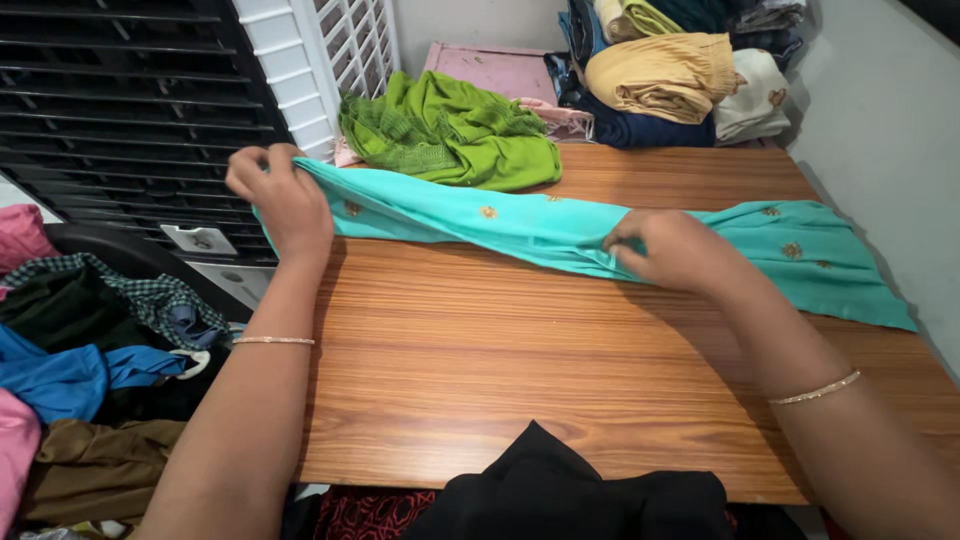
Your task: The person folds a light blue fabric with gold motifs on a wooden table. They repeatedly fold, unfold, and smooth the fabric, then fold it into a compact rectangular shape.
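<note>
Holding the turquoise cloth (520, 225) stretched across the wooden table (480, 380), I have both hands closed on it. In the head view, my left hand (280, 195) sits at the upper left of the frame, fingers curled tight round the cloth's end, lifting it just off the table edge. My right hand (665, 250) is right of centre, fingers pinched shut on a gathered fold along the near edge, knuckles toward me.

The cloth runs as a long band from upper left to the right edge, its far end lying flat on the wood. To do this well, I judge I should keep the stretch between my hands taut and level, so the near edges line up without wrinkles, and press the fold flat against the table.

My left forearm rises steeply from the bottom left, wrist bent inward; the right forearm comes in from the bottom right, lying low over the table. A green garment (450, 135) lies heaped behind the cloth, and stacked folded clothes (665, 75) fill the upper right.
</note>
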